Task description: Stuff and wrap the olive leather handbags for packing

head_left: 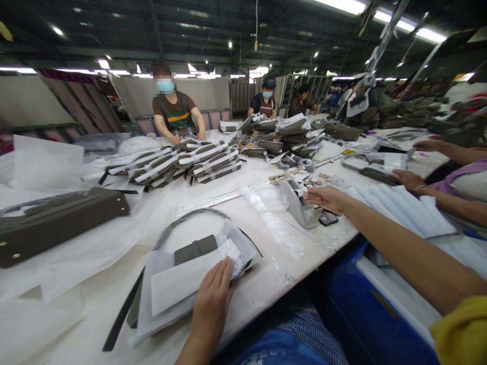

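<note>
My left hand (213, 299) lies over the right end of a white paper strip (182, 284) on a bag piece wrapped in white sheeting (148, 324), fingers side by side and pressing down. A dark olive panel (195, 249) shows at the top of the wrapping, and a grey handle (186, 215) arches behind it. Farther right, my right hand (323, 197) reaches to a grey tape dispenser (299, 203); its fingertips meet at the dispenser's roll, and what they pinch is too small to make out. A dark phone-like object (327, 218) lies beside the dispenser.
An olive bag (61, 220) lies at the left on white sheets. Stacks of wrapped pieces (175, 162) stand across the table (243, 228). A person (178, 114) works opposite; another person's hands (409, 178) are at the right. A blue bin (365, 299) holds white sheets below.
</note>
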`<state>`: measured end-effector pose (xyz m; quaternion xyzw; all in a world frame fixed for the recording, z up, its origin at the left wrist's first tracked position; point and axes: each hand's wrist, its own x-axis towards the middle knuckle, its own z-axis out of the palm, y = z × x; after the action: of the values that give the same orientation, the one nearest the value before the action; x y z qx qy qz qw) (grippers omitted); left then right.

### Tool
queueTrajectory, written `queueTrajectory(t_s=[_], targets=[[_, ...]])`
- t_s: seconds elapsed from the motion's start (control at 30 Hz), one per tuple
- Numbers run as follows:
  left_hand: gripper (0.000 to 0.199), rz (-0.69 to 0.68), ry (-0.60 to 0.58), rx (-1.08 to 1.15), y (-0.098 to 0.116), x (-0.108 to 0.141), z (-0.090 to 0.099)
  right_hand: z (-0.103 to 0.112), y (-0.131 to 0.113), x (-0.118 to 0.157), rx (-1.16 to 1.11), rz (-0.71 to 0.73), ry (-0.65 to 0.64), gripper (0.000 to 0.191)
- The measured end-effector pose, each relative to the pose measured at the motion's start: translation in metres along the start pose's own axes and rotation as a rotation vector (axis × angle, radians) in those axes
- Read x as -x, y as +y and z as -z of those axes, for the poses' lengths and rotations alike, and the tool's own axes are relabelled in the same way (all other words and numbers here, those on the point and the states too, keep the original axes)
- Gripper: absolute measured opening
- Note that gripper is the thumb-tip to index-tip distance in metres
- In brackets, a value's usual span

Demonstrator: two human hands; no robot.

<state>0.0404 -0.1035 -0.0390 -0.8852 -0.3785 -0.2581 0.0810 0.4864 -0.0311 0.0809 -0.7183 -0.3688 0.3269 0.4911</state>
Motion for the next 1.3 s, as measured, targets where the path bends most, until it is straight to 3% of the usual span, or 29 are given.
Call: queueTrajectory(t_s=[0.17,0.3,0.43,0.6,0.77,1.2,1.3], targets=[[0.052,-0.005,0.017,0.001,0.000,-0.001,0.000,0.029,0.008,0.044,-0.065,-0.137,-0.032,0.027],[0.052,-0.005,0.000,0.006,0.000,0.000,0.001,0.043,0.038,0.085,-0.087,-0.152,0.031,0.027],[0.053,0.004,-0.014,0.009,0.001,0.001,0.002,0.033,0.081,0.099,-0.085,-0.101,0.130,0.036],[0.053,0.000,-0.013,0.015,0.000,-0.001,0.002,0.014,0.112,0.088,-0.077,0.003,0.212,0.049],[0.051,0.002,-0.012,0.036,-0.001,-0.003,0.004,0.017,0.111,0.085,-0.014,0.056,0.211,0.050],[0.054,0.031,-0.036,0.082,0.001,-0.004,0.007,0.039,0.088,0.102,0.235,0.017,0.082,0.054],[0.056,0.038,-0.043,0.084,0.001,-0.005,0.010,0.038,0.081,0.114,0.405,0.090,0.018,0.052]])
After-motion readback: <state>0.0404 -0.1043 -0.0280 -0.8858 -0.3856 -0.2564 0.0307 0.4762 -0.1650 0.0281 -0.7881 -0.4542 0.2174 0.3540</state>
